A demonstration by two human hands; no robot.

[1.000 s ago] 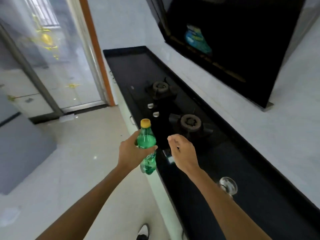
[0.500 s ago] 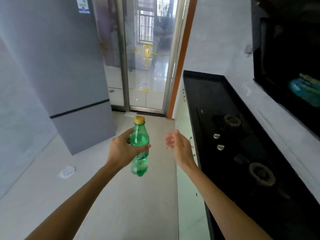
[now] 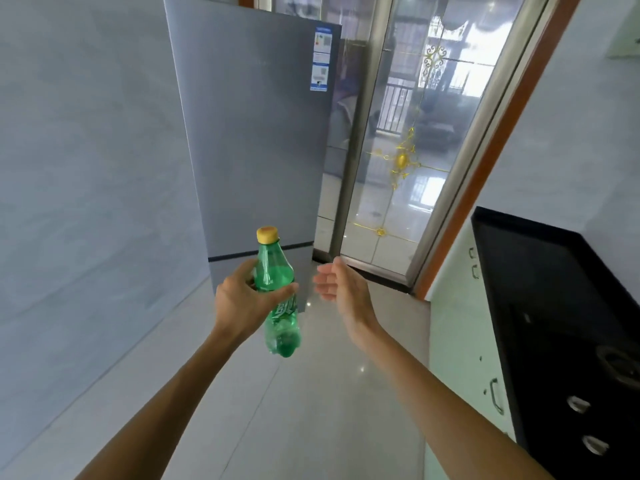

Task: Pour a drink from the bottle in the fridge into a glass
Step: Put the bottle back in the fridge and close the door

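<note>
Green soda bottle held in the air before the grey fridge.
The left grip clasps its labelled middle, yellow cap on and uppermost; the right grip hangs released just beside it.

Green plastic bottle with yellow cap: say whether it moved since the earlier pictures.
Yes. The green plastic bottle has left the edge of the black countertop and is now before the grey fridge.

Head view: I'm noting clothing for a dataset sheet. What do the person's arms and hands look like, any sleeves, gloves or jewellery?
The left hand and right hand are bare: no gloves, rings, watch or wristband visible. The left forearm and right forearm are bare too, with no sleeve visible down to the frame's lower edge.
</note>
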